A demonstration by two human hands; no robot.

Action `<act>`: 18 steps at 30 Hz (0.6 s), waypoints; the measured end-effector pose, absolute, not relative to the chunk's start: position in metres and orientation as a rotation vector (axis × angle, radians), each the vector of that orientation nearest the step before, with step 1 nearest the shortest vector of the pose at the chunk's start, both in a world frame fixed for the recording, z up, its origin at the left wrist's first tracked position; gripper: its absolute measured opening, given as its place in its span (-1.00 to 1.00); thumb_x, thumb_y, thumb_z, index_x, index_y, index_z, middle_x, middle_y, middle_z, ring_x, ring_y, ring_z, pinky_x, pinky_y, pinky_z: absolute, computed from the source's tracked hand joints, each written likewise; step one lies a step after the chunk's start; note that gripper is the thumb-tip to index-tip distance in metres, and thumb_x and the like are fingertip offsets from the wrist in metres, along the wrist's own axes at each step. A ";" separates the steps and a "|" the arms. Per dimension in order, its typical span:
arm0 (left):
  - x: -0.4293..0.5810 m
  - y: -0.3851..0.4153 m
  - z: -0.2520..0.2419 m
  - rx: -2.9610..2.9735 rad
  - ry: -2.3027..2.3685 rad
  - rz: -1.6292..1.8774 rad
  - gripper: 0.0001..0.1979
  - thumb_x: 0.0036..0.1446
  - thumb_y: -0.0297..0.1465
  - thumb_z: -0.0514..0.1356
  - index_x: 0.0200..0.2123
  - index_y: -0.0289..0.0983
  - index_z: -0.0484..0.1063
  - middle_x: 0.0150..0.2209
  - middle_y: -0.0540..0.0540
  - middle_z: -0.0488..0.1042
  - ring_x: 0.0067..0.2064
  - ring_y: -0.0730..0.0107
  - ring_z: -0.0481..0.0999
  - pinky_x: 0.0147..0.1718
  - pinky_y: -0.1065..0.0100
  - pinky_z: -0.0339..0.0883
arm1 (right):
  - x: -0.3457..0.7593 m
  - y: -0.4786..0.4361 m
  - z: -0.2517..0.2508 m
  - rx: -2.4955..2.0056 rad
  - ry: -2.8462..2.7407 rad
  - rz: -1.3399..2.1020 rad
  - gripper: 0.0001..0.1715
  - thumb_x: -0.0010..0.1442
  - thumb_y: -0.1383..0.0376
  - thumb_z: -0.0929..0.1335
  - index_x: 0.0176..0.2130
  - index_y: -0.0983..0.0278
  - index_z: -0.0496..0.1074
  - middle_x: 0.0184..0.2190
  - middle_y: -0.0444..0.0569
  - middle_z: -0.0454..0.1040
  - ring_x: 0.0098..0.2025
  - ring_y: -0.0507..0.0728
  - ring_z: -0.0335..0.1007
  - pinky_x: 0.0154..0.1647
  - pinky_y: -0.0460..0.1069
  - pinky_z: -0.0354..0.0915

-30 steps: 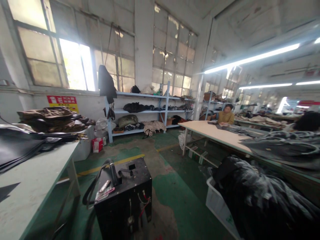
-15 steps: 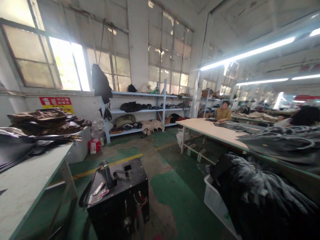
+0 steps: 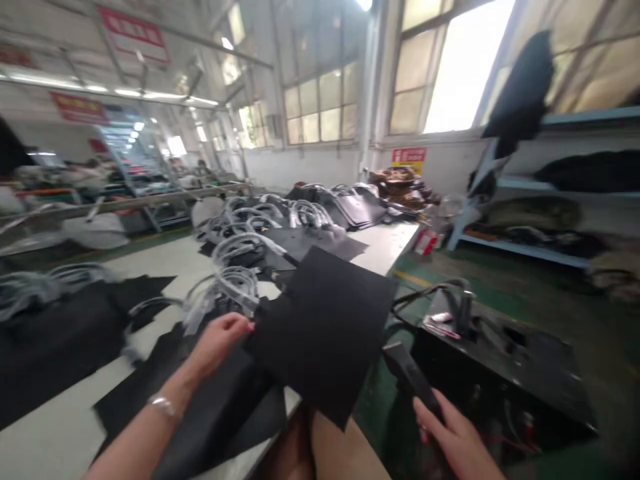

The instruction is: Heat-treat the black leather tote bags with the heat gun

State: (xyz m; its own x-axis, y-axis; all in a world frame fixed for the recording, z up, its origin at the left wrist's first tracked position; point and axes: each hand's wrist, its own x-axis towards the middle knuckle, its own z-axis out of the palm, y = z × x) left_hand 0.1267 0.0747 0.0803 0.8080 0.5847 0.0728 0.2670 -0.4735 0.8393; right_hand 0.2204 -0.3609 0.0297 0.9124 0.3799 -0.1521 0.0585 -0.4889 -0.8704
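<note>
My left hand [image 3: 223, 337] pinches the left edge of a flat black bag [image 3: 325, 327], which is tilted up over the table's edge. A handle wrapped in clear plastic [image 3: 240, 287] rises at the bag's upper left. To the right of the bag, my right hand [image 3: 457, 433] is wrapped round a black handheld tool [image 3: 413, 373] with a flat, wide end. The tool's end points up and left, close to the bag's right edge but apart from it. Under my left arm lies another black bag [image 3: 200, 400] on the white table [image 3: 50, 440].
A black machine box [image 3: 510, 360] with hoses stands on the floor at right. More black bags [image 3: 360, 207] with plastic-wrapped handles cover the table's far end. Blue shelves [image 3: 525, 250] with dark goods stand at the far right. More bags [image 3: 65, 327] lie at left.
My view has swung left from the shelves and the aisle to the white table. Both hands have come into view, the left with a black bag, the right with the black tool.
</note>
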 end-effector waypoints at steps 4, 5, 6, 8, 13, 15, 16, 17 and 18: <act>0.095 0.059 0.032 2.411 0.705 0.400 -0.62 -0.02 -0.25 0.32 -0.18 -0.34 0.38 -0.15 -0.18 0.44 -0.08 0.07 0.43 -0.03 0.06 0.33 | 0.238 -0.339 0.026 -2.098 -0.372 0.503 -0.36 0.15 -0.17 0.20 -0.07 0.28 0.35 -0.59 -0.14 0.38 -0.47 0.17 0.37 -0.40 0.00 0.24; 0.099 0.046 0.021 2.491 0.718 0.525 -0.59 0.00 -0.28 0.31 -0.11 -0.34 0.35 -0.05 -0.22 0.39 0.01 0.03 0.38 0.05 0.02 0.27 | 0.239 -0.329 0.029 -2.093 -0.384 0.515 -0.34 0.14 -0.16 0.22 -0.04 0.28 0.34 -0.59 -0.15 0.38 -0.48 0.17 0.38 -0.42 -0.01 0.24; 0.104 0.032 0.013 2.553 0.685 0.633 -0.59 0.04 -0.32 0.28 -0.05 -0.33 0.32 0.03 -0.24 0.34 0.09 0.03 0.31 0.11 0.01 0.21 | 0.240 -0.317 0.033 -2.077 -0.400 0.532 -0.32 0.13 -0.15 0.23 0.01 0.27 0.32 -0.58 -0.16 0.39 -0.49 0.16 0.38 -0.44 -0.02 0.25; 0.114 0.007 0.002 2.623 0.513 0.687 -0.61 0.12 -0.40 0.21 0.03 -0.30 0.28 0.13 -0.23 0.25 0.18 0.11 0.23 0.18 0.06 0.15 | 0.243 -0.288 0.041 -2.055 -0.434 0.573 -0.28 0.13 -0.11 0.24 0.12 0.26 0.22 -0.58 -0.19 0.37 -0.53 0.13 0.38 -0.50 -0.04 0.26; 0.122 -0.017 -0.018 2.711 0.402 0.504 -0.67 0.13 -0.45 0.24 -0.02 -0.30 0.35 0.10 -0.22 0.29 0.15 0.11 0.27 0.16 0.06 0.22 | 0.263 -0.218 0.056 -2.113 -0.581 0.767 -0.44 0.24 0.08 0.24 0.18 0.17 0.15 -0.56 -0.22 0.34 -0.65 0.04 0.33 -0.68 -0.12 0.21; 0.123 -0.016 -0.025 2.760 0.360 0.496 -0.73 0.15 -0.49 0.21 -0.05 -0.28 0.37 0.08 -0.19 0.30 0.14 0.12 0.28 0.17 0.04 0.20 | 0.275 -0.196 0.060 -2.113 -0.616 0.845 -0.52 0.25 0.12 0.26 0.13 0.16 0.21 -0.53 -0.20 0.34 -0.68 0.01 0.31 -0.73 -0.15 0.18; 0.123 -0.015 -0.027 2.781 0.331 0.495 -0.74 0.16 -0.51 0.20 -0.06 -0.27 0.38 0.08 -0.17 0.30 0.13 0.12 0.28 0.18 0.01 0.18 | 0.282 -0.186 0.062 -2.116 -0.628 0.874 -0.56 0.25 0.12 0.28 0.09 0.16 0.25 -0.54 -0.20 0.34 -0.69 0.00 0.30 -0.74 -0.15 0.18; 0.123 -0.014 -0.029 2.800 0.307 0.491 -0.75 0.16 -0.51 0.19 -0.06 -0.25 0.38 0.08 -0.16 0.30 0.13 0.12 0.28 0.19 -0.02 0.15 | 0.288 -0.176 0.064 -2.121 -0.636 0.900 -0.60 0.24 0.12 0.29 0.05 0.17 0.29 -0.55 -0.20 0.34 -0.70 -0.01 0.29 -0.75 -0.16 0.18; 0.124 -0.014 -0.029 2.816 0.283 0.481 -0.75 0.18 -0.51 0.17 -0.06 -0.23 0.37 0.08 -0.14 0.30 0.12 0.13 0.28 0.19 -0.05 0.13 | 0.294 -0.168 0.066 -2.127 -0.642 0.931 -0.64 0.24 0.12 0.30 -0.01 0.19 0.32 -0.56 -0.20 0.33 -0.71 0.00 0.29 -0.76 -0.16 0.18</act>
